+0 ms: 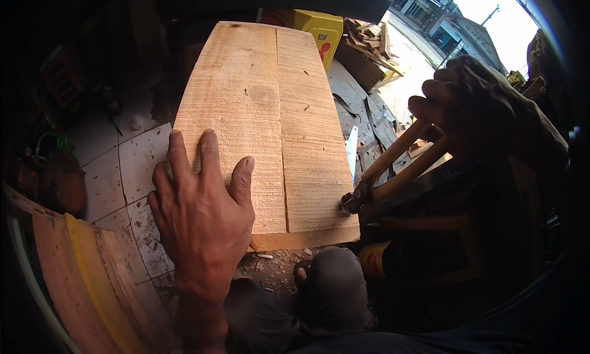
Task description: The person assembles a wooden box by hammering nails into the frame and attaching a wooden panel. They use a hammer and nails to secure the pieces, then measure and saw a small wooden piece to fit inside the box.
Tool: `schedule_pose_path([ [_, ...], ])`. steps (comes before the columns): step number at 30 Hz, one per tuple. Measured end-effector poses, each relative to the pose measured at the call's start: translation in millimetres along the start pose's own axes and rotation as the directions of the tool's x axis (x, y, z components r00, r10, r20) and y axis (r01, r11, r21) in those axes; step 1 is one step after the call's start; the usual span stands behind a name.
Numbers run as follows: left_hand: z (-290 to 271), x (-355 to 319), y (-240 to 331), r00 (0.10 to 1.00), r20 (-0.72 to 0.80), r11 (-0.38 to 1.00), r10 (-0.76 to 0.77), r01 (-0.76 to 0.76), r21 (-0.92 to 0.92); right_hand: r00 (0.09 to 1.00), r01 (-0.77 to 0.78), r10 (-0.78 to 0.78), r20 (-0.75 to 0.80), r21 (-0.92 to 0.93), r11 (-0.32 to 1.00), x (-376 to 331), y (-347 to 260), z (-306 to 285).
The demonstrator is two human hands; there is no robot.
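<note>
Beyond the left grip [208, 209], splayed flat on a tan wooden panel [246, 71], is a boxy yellow container [324, 26], contents hidden; the right grip [473, 108] clasps tan-handled metal pincers [396, 151].

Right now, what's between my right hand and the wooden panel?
The pincers, held by your right hand, jaws at the panel's lower right edge, in the head view.

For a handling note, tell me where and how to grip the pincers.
The pincers are likely best gripped around both long handles, near their ends, from the right: they splay out that way, away from the jaws at the right edge of the board.
</note>
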State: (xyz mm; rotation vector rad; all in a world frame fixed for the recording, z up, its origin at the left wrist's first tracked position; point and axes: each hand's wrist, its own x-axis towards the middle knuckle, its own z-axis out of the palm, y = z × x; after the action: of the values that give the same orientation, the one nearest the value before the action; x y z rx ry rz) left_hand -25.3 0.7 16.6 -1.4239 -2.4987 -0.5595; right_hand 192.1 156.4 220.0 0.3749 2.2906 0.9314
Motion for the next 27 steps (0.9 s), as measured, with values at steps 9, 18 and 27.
schedule_pose_path([
  [9,-31,0,-6,0.989,0.024,0.989,0.145,-0.145,0.009,0.966,0.220,-0.191,-0.175,0.168,0.961,60,24,23],
  [18,-4,0,-7,0.999,-0.026,0.988,0.029,-0.033,-0.153,0.975,0.197,-0.158,-0.157,0.939,0.281,34,-44,194],
  [27,2,5,-8,0.995,-0.097,0.993,0.009,-0.020,-0.114,0.903,-0.027,0.427,0.047,0.998,-0.053,-85,-128,210],
])
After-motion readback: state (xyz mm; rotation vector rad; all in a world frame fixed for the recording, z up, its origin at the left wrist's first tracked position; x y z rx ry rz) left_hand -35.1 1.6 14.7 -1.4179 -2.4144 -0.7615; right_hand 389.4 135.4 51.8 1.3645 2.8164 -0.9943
